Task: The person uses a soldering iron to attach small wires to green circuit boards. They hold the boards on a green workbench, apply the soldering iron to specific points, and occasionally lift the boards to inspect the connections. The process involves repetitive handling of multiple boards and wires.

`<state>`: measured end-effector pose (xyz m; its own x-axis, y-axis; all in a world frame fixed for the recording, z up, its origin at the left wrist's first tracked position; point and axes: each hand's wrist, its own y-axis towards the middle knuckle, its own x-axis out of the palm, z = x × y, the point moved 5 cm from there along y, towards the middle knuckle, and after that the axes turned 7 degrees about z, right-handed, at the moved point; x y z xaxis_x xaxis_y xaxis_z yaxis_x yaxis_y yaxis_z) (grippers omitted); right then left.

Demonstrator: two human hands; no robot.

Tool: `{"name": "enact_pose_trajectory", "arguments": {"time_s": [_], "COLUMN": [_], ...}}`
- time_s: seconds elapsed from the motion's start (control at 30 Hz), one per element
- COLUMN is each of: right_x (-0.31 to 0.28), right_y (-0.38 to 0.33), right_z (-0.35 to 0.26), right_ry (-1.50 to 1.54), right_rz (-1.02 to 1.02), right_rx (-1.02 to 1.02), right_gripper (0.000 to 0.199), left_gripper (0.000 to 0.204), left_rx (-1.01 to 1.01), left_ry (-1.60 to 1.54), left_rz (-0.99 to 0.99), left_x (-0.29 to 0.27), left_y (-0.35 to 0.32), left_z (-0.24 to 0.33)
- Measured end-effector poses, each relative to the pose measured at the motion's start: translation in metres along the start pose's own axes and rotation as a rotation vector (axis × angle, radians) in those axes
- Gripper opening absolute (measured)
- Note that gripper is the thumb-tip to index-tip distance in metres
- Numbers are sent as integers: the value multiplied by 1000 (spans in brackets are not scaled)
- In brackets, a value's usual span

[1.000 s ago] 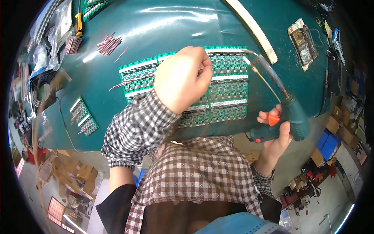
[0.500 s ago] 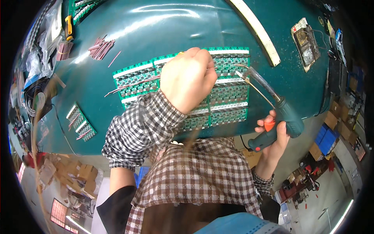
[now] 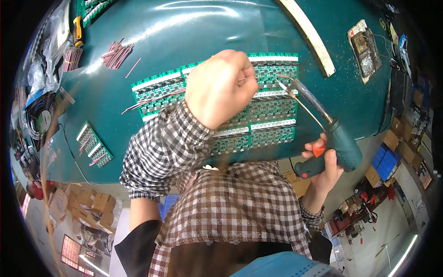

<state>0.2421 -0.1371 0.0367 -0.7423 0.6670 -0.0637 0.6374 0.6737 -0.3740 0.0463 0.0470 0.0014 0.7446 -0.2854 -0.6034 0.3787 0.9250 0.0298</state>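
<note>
From the head camera, your left hand (image 3: 220,87) is curled into a loose fist over the panel of green circuit boards (image 3: 270,122) lying on the dark green table (image 3: 194,32), with the fingers pinched shut on a thin wire (image 3: 247,79) whose end pokes out toward the right. The back of that hand and your checked sleeve (image 3: 164,147) cover the middle of the panel, so you cannot see the boards beneath them. Your right hand (image 3: 323,168) is wrapped closed around the grip of a teal soldering gun (image 3: 334,141), a finger lying by its orange trigger, and the gun's metal tip (image 3: 282,85) rests on the upper boards just beside the wire end and your left fingertips. Thin red wires (image 3: 154,98) trail off the left edge of the panel. Farther left, a small separate strip of green boards (image 3: 94,144) sits near the table edge, well apart from your hands. Toward the far left, a bundle of short red wire pieces (image 3: 116,53) lies loose on the table, with a yellow-handled tool (image 3: 78,30) beyond it. A long pale strip (image 3: 307,34) crosses the table beyond the panel, and a soiled soldering stand (image 3: 364,48) sits far right.
</note>
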Motion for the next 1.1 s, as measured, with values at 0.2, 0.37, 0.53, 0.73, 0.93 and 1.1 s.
{"name": "enact_pose_trajectory", "arguments": {"time_s": [0.2,0.37,0.53,0.73,0.93,1.1], "right_x": [1,4,7,10,11,9], "right_y": [-1,-2,-2,-4,-4,-2], "right_z": [-2,-4,-6,-5,-5,-6], "right_ry": [-21,-83,-130,-157,-175,-172], "right_rz": [3,-36,-66,-76,-75,-71], "right_rx": [1,-21,-44,-62,-62,-58], "right_gripper": [44,44,44,43,43,44], "left_gripper": [7,7,7,7,7,7], "left_rx": [51,52,31,35,23,32], "left_ry": [62,72,58,57,50,55], "left_rz": [28,16,0,3,5,-2], "left_x": [3,4,3,2,2,6], "left_y": [-2,-1,0,0,0,2], "left_z": [1,0,0,1,0,3]}}
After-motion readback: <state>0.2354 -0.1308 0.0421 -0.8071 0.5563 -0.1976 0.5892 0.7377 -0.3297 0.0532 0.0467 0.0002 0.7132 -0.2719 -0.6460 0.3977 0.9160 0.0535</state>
